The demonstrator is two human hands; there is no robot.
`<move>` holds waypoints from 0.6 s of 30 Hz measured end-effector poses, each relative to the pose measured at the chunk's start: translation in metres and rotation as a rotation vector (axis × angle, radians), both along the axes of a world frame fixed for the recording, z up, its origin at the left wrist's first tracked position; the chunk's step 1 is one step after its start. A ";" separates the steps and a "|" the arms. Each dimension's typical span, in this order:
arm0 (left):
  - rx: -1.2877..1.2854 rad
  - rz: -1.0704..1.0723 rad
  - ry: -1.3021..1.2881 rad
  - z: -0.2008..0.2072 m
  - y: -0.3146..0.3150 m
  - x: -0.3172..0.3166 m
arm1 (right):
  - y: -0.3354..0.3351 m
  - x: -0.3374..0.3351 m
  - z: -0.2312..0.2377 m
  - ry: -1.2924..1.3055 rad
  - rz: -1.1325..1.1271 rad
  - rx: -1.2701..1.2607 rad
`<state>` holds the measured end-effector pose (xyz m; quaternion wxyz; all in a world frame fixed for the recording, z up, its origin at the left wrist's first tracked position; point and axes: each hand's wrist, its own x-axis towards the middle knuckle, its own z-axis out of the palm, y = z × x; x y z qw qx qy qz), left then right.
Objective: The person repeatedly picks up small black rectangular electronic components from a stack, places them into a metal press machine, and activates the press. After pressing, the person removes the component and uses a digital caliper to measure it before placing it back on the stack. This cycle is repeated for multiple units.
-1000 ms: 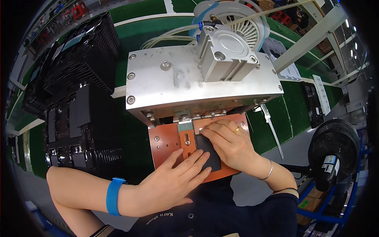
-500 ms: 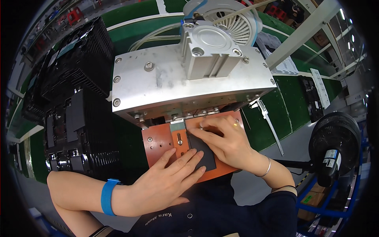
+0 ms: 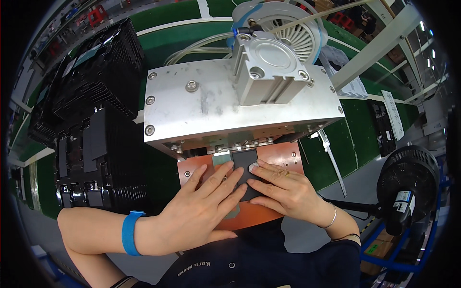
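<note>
A dark grey flat rectangular piece (image 3: 245,161) lies on the orange-brown base plate (image 3: 240,217) of a metal press, its far end at the press opening. My left hand (image 3: 201,204) lies with fingers spread, their tips at the piece's left edge and over the fixture block beside it. From the right, my right hand (image 3: 283,189) rests its outstretched fingers on the piece, pressing flat rather than gripping. A small whitish spot shows at its foremost fingertip; I cannot tell what it is. A pale greenish strip (image 3: 222,160) sits left of the piece, partly under my left fingers.
The silver press housing (image 3: 192,115) with its square cylinder (image 3: 273,72) stands over the plate. Black trays (image 3: 91,72) are stacked at left. A caliper (image 3: 330,158) lies on the green bench at right, near a black fan (image 3: 408,180). A white fan (image 3: 288,33) stands behind.
The grey piece has slid farther in toward the press. My right hand has gone from bent fingers at its far edge to lying flatter on it. The view has shifted slightly.
</note>
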<state>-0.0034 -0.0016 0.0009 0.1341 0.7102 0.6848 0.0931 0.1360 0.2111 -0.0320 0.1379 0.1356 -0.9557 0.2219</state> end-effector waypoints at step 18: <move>-0.016 -0.021 0.013 0.002 0.004 -0.006 | -0.016 -0.002 0.019 -0.191 -0.063 -0.033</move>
